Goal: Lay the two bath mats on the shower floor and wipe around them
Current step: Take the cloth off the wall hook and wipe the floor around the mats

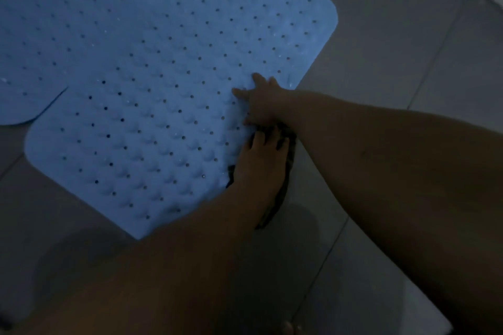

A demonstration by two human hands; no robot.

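Nearest to us are our two bare forearms, reaching down in dim light to the grey tiled shower floor (381, 35). Our left hand (258, 160) lies flat, fingers (257, 141) spread and pressing down on a dark, crumpled cleaning cloth (277, 198) that shows just beside and beneath the palm, right at the edge of the nearer pale blue rubber bath mat (163, 90). The hand is not clenched; it bears on the cloth rather than gripping it. Our right hand (264, 106) sits just beyond the left fingertips, with its fingers (257, 77) extended and loosely splayed on the mat's edge. Whether they pinch the rim or only rest on it we cannot tell.

The nearer mat, bumpy and dotted with small holes, lies flat ahead of both hands. Its far left corner overlaps or touches the second pale blue perforated bath mat (40, 35), which lies well beyond our fingers to the left.

We judge the mats soft, floppy and light, likely to cling to the tile; the rim by our right fingers looks the best place to lift or hold one. The cloth looks limp and should slide along under a flat palm.
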